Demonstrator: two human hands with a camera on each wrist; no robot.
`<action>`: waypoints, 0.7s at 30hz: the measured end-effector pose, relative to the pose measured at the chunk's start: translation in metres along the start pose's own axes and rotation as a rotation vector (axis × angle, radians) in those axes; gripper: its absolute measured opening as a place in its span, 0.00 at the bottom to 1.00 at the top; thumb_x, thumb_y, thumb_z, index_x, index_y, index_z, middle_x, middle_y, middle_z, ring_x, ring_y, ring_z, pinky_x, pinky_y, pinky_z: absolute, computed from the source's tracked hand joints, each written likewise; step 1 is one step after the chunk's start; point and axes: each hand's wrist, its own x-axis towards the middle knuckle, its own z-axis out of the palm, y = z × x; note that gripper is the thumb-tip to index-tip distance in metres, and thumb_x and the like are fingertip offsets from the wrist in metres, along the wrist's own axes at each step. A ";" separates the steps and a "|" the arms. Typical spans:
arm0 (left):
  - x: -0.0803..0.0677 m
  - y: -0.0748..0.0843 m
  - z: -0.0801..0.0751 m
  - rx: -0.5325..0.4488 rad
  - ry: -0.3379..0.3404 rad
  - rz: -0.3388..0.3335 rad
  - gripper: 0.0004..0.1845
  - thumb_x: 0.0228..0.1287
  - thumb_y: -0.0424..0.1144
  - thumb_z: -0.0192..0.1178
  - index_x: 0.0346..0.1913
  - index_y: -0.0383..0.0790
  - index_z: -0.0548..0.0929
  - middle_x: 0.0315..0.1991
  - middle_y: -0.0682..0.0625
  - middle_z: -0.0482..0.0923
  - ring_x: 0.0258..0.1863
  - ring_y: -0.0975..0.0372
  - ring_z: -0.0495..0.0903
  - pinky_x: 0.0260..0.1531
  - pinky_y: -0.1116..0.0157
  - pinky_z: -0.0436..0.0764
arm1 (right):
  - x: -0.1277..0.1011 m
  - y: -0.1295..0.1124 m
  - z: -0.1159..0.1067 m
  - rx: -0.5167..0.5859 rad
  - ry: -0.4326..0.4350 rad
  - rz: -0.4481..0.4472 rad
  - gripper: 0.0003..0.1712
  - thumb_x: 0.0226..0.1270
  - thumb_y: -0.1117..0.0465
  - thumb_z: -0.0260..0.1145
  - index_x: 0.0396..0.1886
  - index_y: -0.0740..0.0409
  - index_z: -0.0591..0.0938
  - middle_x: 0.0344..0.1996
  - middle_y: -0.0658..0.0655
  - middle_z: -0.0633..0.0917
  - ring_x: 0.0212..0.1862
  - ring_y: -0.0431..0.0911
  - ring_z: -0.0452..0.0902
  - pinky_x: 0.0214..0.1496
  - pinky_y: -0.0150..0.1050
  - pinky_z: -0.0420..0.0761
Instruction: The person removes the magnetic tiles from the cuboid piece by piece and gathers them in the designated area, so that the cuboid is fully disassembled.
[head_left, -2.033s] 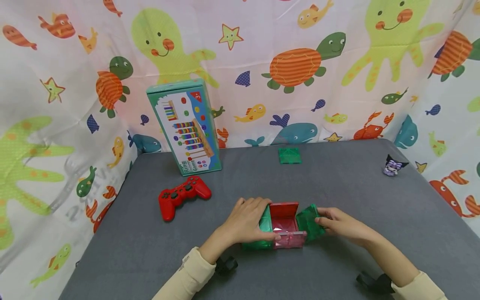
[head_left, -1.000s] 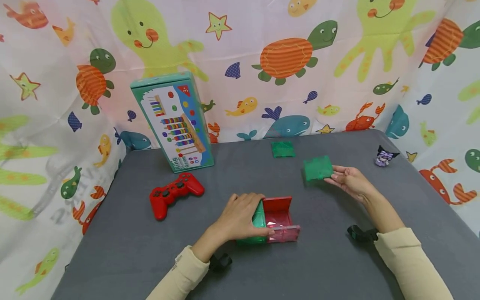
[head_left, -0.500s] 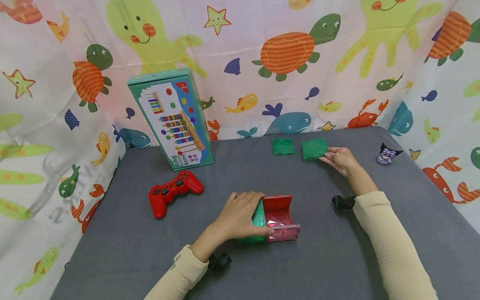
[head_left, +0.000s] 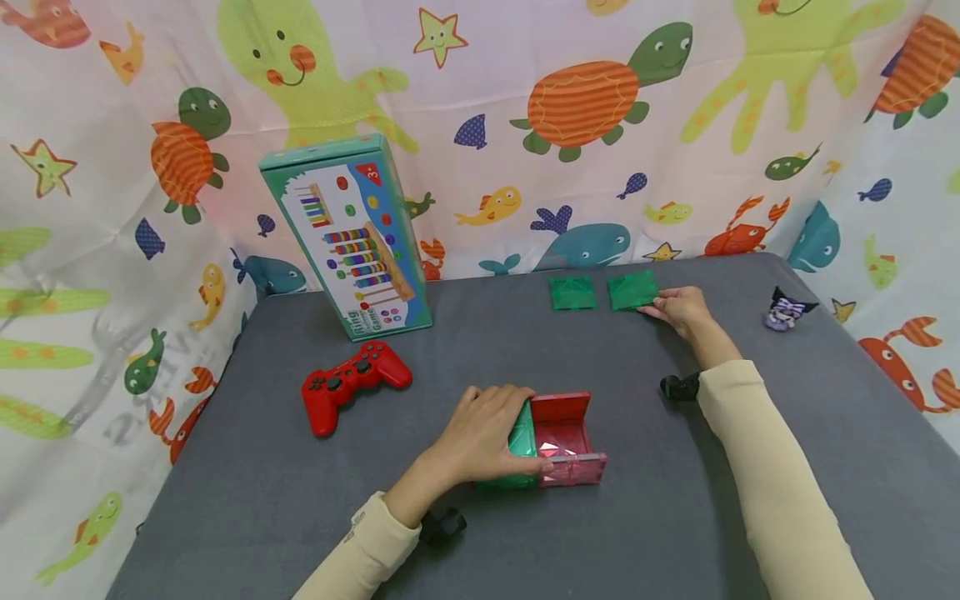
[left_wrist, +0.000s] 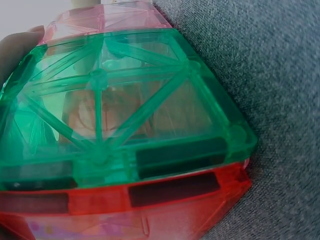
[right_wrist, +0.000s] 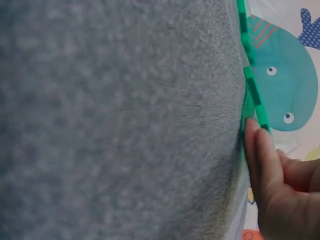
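My left hand (head_left: 483,433) grips an upright box of magnetic tiles (head_left: 558,433) near the table's front, fingers curled over its green left wall (head_left: 522,437), thumb on the pink front wall (head_left: 579,469). The back wall is red (head_left: 558,407). In the left wrist view the green tile (left_wrist: 125,100) fills the frame above a red one (left_wrist: 150,200). My right hand (head_left: 678,307) reaches to the far side, straight fingertips (right_wrist: 260,150) touching the right edge of a green tile (head_left: 632,290) (right_wrist: 255,95) lying flat beside a second green tile (head_left: 572,293).
A red game controller (head_left: 356,382) lies left of centre. A tall toy box (head_left: 348,237) leans at the back left. A small dark figure (head_left: 783,310) stands at the far right. The grey table (head_left: 675,500) is enclosed by a sea-animal curtain (head_left: 525,125).
My right hand pulled a green tile off the box's right side, carried it to the back and laid it flat beside the other green tile. The left hand stayed on the box.
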 end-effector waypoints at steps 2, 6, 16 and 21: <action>0.000 0.000 0.000 0.008 0.005 0.003 0.43 0.44 0.73 0.55 0.59 0.47 0.68 0.50 0.55 0.74 0.46 0.63 0.72 0.41 0.62 0.64 | 0.002 0.001 0.000 -0.037 0.024 -0.022 0.30 0.69 0.74 0.41 0.68 0.74 0.44 0.69 0.72 0.47 0.56 0.49 0.74 0.56 0.35 0.71; 0.001 0.001 0.000 0.018 0.002 0.003 0.44 0.44 0.73 0.55 0.59 0.47 0.68 0.51 0.54 0.74 0.47 0.63 0.72 0.41 0.62 0.65 | 0.001 0.004 -0.003 -0.135 0.093 -0.056 0.28 0.69 0.71 0.48 0.66 0.76 0.55 0.44 0.73 0.79 0.28 0.35 0.83 0.42 0.31 0.79; 0.001 0.002 0.000 0.014 0.005 0.002 0.44 0.43 0.74 0.54 0.59 0.47 0.68 0.51 0.55 0.74 0.46 0.64 0.72 0.41 0.62 0.64 | -0.006 0.006 -0.008 -0.188 0.123 -0.075 0.26 0.69 0.67 0.51 0.64 0.75 0.61 0.17 0.44 0.80 0.23 0.34 0.82 0.36 0.30 0.80; 0.000 0.001 0.001 0.016 0.019 0.002 0.44 0.44 0.73 0.55 0.59 0.47 0.69 0.50 0.55 0.75 0.46 0.64 0.72 0.41 0.62 0.64 | -0.013 0.013 -0.005 -0.284 0.069 -0.152 0.28 0.71 0.63 0.49 0.65 0.75 0.58 0.34 0.57 0.84 0.30 0.31 0.81 0.41 0.33 0.80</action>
